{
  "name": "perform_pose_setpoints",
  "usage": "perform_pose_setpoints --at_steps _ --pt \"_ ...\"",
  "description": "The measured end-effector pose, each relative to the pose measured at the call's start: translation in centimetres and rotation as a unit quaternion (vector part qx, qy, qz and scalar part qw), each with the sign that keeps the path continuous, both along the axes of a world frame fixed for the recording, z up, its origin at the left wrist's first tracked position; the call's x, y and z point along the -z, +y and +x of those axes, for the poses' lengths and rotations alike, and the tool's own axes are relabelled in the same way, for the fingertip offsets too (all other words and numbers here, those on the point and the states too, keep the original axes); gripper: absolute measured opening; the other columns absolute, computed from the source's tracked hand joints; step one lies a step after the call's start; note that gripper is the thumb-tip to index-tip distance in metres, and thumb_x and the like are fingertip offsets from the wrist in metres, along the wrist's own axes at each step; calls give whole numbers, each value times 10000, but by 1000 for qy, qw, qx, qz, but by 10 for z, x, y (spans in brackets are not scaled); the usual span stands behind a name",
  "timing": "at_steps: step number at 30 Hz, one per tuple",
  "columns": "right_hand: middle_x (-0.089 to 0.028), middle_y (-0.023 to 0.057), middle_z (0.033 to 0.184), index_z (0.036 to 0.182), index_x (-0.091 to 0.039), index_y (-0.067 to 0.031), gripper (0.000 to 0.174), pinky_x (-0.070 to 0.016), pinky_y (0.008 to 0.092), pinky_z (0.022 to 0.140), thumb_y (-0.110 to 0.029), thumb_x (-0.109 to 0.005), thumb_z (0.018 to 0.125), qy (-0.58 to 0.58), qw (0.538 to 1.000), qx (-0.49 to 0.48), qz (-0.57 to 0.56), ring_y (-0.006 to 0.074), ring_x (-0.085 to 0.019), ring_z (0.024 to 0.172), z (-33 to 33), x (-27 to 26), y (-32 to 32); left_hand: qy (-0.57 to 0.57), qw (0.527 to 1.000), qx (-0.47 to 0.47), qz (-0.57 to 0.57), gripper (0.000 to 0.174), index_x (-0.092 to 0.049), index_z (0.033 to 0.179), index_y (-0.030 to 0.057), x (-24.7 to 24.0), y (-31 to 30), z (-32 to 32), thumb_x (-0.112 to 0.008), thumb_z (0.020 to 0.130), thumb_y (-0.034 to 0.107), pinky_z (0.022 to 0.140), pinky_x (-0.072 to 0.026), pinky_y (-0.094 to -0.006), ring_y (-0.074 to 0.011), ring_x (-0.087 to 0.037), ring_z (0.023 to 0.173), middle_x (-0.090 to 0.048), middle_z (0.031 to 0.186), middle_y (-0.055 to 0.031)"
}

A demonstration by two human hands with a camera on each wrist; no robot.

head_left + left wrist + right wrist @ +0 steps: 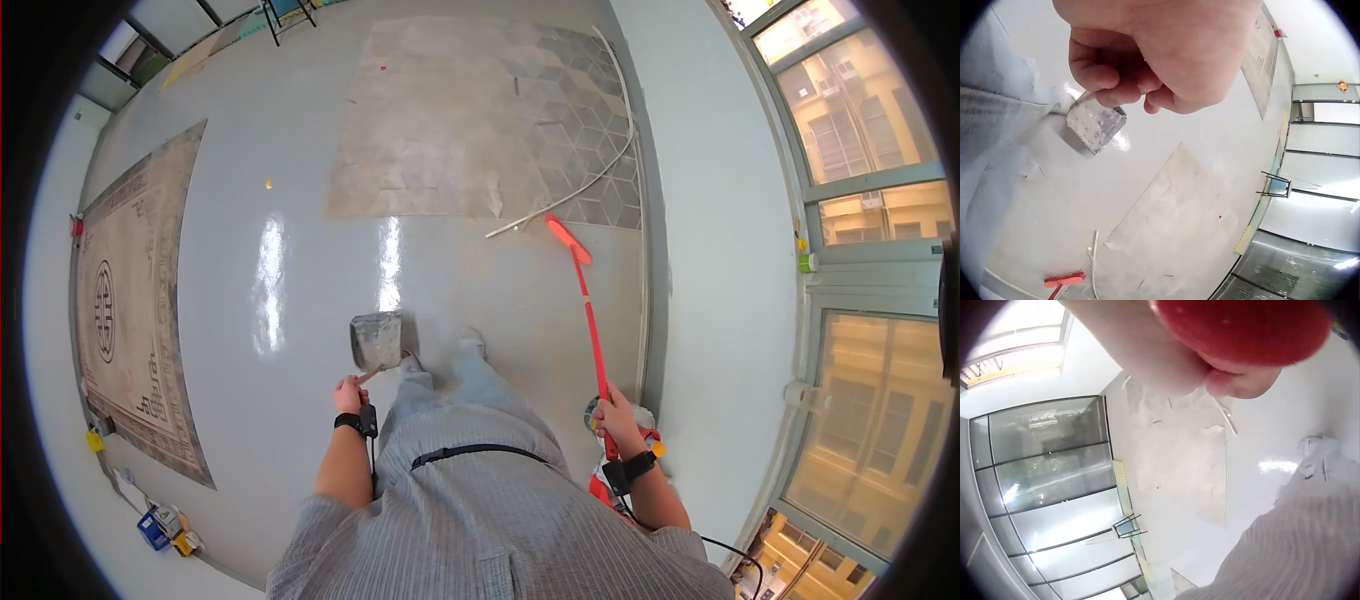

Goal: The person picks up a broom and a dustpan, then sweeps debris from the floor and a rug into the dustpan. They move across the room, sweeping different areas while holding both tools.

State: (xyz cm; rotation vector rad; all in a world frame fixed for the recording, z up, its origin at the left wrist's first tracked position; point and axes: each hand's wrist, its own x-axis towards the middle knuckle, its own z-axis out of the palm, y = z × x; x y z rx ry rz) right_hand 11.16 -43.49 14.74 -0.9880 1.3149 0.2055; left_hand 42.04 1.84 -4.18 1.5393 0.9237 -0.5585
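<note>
A red broom (593,330) slants up from my right hand (618,420), which grips its handle near the lower end; its red head (569,240) lies by the end of a long pale strip (600,175). My left hand (350,393) holds the thin handle of a grey, stained dustpan (377,341), which is in front of my feet. In the left wrist view the fingers of my left hand (1141,59) are curled above the dustpan (1094,125). The right wrist view shows the red handle (1247,328) large and close, against my right hand (1166,350).
A beige sheet (430,120) with a cube-patterned part lies ahead on the grey floor. At the left is a patterned rug (140,300). A wall with windows (870,420) runs along the right. Red and white items (650,436) stand beside my right hand. A folding chair (1277,185) is far off.
</note>
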Motion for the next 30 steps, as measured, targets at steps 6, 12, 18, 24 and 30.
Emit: perform_pose_setpoints --at_steps 6,12,18,24,30 --pt "-441 27 592 1343 -361 -109 479 -375 293 369 -33 -383 871 7 986 -87 -144 143 -449 420 49 105 10 1 998 2 -56 107 -554 893 76 -17 0 24 -505 851 162 368 -361 -247 -138 -463 461 -426 603 -17" --pt "-556 192 865 1308 -168 56 542 -497 409 447 6 -429 835 96 983 -133 -85 275 -581 539 166 146 107 -19 993 3 -114 99 -557 884 94 -30 52 62 -496 859 168 382 -358 -227 -118 -448 463 -411 594 1" --pt "-534 217 909 1290 -156 56 568 -526 441 484 46 -468 816 29 988 -153 5 294 -610 601 226 172 200 27 982 25 -187 98 -540 882 100 -28 144 100 -483 873 179 386 -358 -242 -120 -435 452 -391 571 6" --pt "-505 180 809 1259 -133 43 540 -505 448 467 34 -470 836 9 990 -140 6 281 -574 576 295 96 290 26 991 45 -125 107 -533 853 89 -16 220 117 -495 859 189 373 -367 -263 -140 -470 445 -398 560 -9" --pt "-474 77 699 1288 -245 -34 452 -449 320 435 -49 -423 872 -53 979 -194 23 181 -504 506 275 43 308 12 996 81 -22 128 -563 830 45 39 285 121 -532 816 169 358 -371 -294 -172 -480 408 -448 535 -44"
